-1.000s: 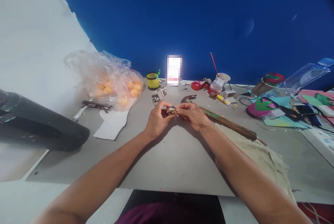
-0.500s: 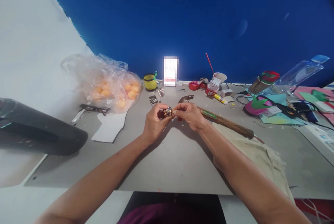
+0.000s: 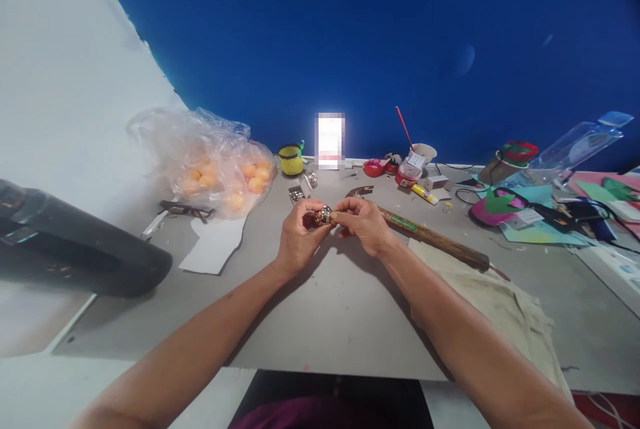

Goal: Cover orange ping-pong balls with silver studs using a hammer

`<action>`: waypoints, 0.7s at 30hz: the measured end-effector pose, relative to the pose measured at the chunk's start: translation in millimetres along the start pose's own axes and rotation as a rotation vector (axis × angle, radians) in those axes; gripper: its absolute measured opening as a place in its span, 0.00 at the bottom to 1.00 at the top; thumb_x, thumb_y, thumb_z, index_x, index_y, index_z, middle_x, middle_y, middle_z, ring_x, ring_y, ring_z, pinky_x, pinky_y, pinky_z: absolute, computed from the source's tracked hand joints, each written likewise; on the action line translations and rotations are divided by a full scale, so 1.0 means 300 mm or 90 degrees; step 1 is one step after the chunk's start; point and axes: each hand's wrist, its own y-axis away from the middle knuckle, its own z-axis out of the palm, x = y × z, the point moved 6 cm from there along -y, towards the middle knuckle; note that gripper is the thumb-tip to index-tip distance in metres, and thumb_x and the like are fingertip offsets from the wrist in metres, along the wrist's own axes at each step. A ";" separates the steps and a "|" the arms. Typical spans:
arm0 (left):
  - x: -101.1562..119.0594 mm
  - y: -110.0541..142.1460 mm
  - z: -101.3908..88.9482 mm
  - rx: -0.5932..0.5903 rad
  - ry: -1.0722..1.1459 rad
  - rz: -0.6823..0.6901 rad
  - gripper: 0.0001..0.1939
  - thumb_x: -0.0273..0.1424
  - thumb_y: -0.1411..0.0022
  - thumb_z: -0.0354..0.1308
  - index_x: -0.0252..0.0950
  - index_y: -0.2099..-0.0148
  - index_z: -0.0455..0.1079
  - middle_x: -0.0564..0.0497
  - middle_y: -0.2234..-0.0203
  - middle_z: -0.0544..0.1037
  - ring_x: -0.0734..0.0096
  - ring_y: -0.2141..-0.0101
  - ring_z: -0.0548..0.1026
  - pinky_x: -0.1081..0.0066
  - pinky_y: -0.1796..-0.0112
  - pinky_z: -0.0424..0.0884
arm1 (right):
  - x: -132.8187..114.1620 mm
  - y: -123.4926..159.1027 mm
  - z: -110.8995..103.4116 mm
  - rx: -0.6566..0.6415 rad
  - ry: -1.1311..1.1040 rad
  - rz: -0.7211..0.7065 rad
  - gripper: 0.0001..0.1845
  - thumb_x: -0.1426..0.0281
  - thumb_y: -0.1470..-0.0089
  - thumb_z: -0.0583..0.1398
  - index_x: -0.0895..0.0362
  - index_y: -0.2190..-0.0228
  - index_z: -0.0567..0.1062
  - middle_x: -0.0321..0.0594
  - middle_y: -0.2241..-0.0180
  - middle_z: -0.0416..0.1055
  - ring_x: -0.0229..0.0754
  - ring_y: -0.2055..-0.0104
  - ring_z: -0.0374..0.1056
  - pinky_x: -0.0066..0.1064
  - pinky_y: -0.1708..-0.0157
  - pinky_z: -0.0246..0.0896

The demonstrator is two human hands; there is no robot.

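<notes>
Between my two hands is a small shiny ball (image 3: 325, 215), gold and silvery with dark spots; its exact kind I cannot make out. My left hand (image 3: 296, 237) is closed around its left side, thumb below and index finger above. At the ball's right side, the thumb and index finger of my right hand (image 3: 367, 225) are pinched together against it. Just beyond my left hand lies a small tray of shiny round pieces (image 3: 297, 195), beside another shiny silvery piece (image 3: 311, 180). A claw hammer with a wooden handle (image 3: 440, 242) lies behind and right of my right hand.
Plastic bags of orange balls (image 3: 235, 179), eyeglasses (image 3: 186, 209) and white paper (image 3: 213, 245) are left. A dark cylinder (image 3: 85, 242) stands at the near left. Beige cloth (image 3: 490, 295) lies under my right forearm. A yellow tube (image 3: 424, 194), cup (image 3: 425, 152) and bottle (image 3: 580, 145) stand or lie right.
The view has shifted slightly, so everything sits a little further right and lower. Both hands keep hold of the ball, which looks slightly turned.
</notes>
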 end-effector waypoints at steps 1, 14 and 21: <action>-0.002 -0.001 0.003 -0.007 0.015 -0.024 0.21 0.37 0.50 0.76 0.37 0.58 0.71 0.47 0.56 0.79 0.69 0.64 0.80 0.67 0.60 0.78 | 0.001 0.000 0.001 -0.012 -0.011 0.009 0.15 0.63 0.64 0.74 0.56 0.75 0.77 0.35 0.75 0.75 0.36 0.74 0.67 0.27 0.77 0.66; -0.065 -0.008 0.029 -0.103 0.194 -0.195 0.29 0.32 0.57 0.79 0.37 0.56 0.67 0.53 0.67 0.80 0.65 0.73 0.82 0.63 0.67 0.82 | 0.001 -0.007 0.003 -0.106 0.034 -0.068 0.16 0.58 0.54 0.72 0.55 0.72 0.75 0.35 0.78 0.75 0.39 0.76 0.72 0.27 0.78 0.55; -0.038 -0.008 0.049 -0.134 0.271 -0.184 0.27 0.34 0.54 0.78 0.37 0.56 0.68 0.52 0.63 0.79 0.66 0.68 0.82 0.63 0.64 0.81 | -0.002 -0.015 -0.009 -0.119 -0.049 -0.037 0.20 0.57 0.60 0.74 0.55 0.72 0.75 0.33 0.78 0.73 0.35 0.78 0.66 0.27 0.77 0.56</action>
